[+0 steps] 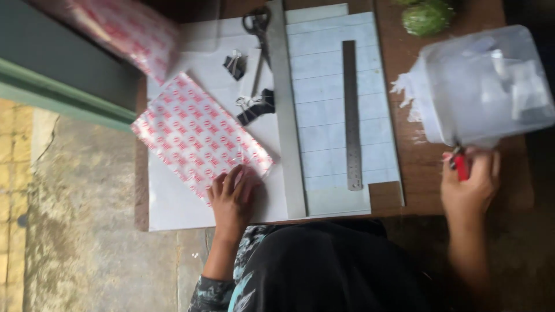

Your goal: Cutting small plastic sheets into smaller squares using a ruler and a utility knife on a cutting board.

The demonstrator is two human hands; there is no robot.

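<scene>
Head view, left hand (pixel 231 199) flat on patterned bag (pixel 199 136), right hand (pixel 469 182) pinching red tool (pixel 461 166), ruler (pixel 351 115) between

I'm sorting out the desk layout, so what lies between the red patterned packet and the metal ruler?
In the head view, a long grey strip runs between the red patterned packet and the metal ruler, with black binder clips beside it.

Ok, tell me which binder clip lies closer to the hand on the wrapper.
The lower black binder clip, beside the patterned wrapper, is closer to the left hand; the other clip lies higher up.
</scene>
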